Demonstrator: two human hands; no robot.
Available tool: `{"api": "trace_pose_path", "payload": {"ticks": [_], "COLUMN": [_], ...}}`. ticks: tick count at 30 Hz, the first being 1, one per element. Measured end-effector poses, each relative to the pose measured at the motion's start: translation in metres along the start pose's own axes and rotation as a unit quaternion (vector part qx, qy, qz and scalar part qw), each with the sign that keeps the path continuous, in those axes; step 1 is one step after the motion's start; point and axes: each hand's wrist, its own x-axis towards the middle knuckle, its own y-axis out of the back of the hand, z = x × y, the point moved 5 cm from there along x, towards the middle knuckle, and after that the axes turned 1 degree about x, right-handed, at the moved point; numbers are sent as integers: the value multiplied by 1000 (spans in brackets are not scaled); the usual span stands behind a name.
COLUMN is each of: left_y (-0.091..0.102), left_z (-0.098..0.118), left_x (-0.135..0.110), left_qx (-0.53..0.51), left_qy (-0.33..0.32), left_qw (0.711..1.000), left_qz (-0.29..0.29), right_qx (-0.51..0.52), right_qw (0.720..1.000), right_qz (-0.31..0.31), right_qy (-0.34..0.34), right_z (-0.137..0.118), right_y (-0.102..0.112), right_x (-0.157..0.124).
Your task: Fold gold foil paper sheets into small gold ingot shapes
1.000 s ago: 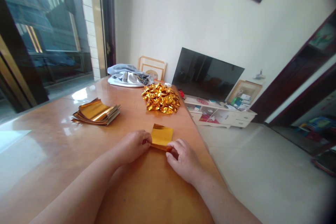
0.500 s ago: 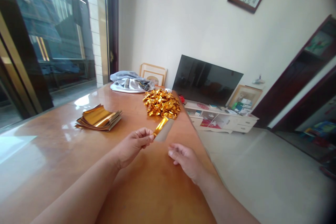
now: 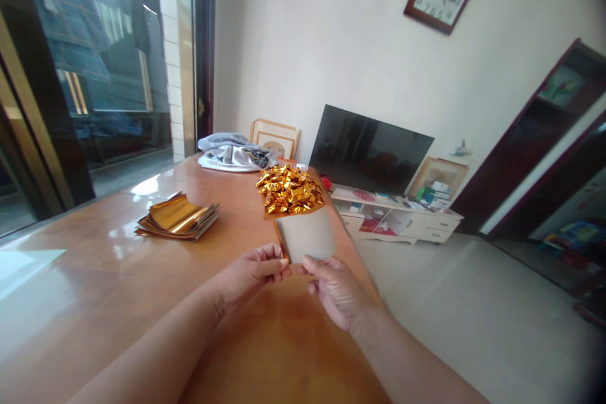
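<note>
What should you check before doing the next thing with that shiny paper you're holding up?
1. Both hands grip the paper: ok. The left hand and right hand pinch the bottom edge of the sheet with their fingers.
2. Sheet lifted off the table: ok, it is held upright above it.
3. Side facing you: ok, the dull grey side; gold shows only along its left edge.
4. Sheet free of creases: cannot tell.
5. Other paper out of the way: ok. The stack of gold sheets lies to the left and the pile of folded gold pieces lies beyond, both apart from the hands.
</note>
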Motion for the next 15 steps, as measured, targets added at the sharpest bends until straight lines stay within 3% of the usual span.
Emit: {"api": "trace_pose_path", "payload": {"ticks": [4, 8, 11, 15], "left_y": [11, 22, 22, 20], "left_z": [-1, 6, 9, 7], "left_x": [3, 6, 6, 6], "left_qx": [207, 381, 429, 498], "left_qy": [-46, -123, -166, -162], "left_qw": [973, 900, 875, 846], "left_qz": [87, 173, 153, 100], "right_qx": [-111, -190, -241, -341], "right_qw": [989, 977, 966, 932], "right_qz": [74, 42, 11, -5], "right_qy": [56, 86, 95, 120], "right_z": [-3, -7, -5, -1], "right_y": [14, 18, 22, 30], "right_x": [5, 5, 4, 2]}}
